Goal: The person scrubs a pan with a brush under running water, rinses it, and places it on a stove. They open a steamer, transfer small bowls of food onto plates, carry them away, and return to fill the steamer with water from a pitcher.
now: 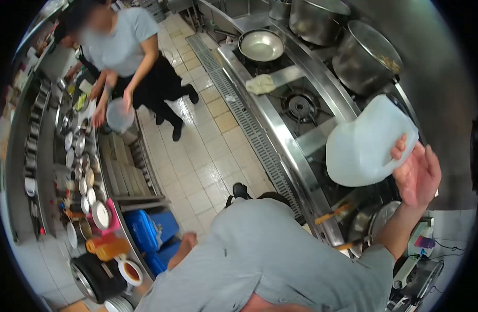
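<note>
While the right hand (417,174) grips a jug (361,148), whether the left hand (187,243) clenches is unclear.

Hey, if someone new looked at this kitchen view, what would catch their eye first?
Probably the big whitish plastic jug in the person's right grip, large against the stove on the right of the picture. Next might come the bright blue tubs low on the left, then the co-worker at upper left, holding a see-through container.
</note>
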Demonstrator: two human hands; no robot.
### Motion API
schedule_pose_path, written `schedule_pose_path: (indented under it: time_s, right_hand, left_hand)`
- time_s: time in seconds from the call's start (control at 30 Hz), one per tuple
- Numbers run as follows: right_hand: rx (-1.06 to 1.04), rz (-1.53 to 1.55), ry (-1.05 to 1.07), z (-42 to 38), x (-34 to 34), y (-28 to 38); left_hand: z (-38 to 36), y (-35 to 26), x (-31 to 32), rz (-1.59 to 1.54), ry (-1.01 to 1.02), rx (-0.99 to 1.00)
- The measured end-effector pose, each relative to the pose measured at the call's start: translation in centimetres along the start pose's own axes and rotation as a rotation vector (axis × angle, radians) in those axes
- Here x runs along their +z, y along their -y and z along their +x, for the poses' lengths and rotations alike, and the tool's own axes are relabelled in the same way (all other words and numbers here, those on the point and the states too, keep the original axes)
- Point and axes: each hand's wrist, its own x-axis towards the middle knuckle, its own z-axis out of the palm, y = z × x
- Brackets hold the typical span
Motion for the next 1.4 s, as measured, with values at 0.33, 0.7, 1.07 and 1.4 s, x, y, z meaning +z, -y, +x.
schedule_pose_path:
  time_s: [0.33, 0.7, 1.07, 1.4]
  right_hand:
    - [-0.074, -0.041, -0.131, 23.1, -2.1, -5.9]
    - [-0.122, -0.2, -0.338, 58.0, 0.5, -9.4]
    - [-0.06, -0.138, -0.572, 90.5, 10.5, -18.8]
    - [0.068, -0.594, -0.724, 115.8, 12.2, -26.8]
  left_hand:
    - [42.1, -0.5, -61.8, -0.815, -0.675, -0.114]
    - [54.3, 20.6, -67.5, -0.715, -0.446, -0.514]
    - [61.4, 41.3, -82.7, -1.419, -0.325, -0.793]
    - [94.1, 48.9, -138.6, -1.006, -0.847, 0.132]
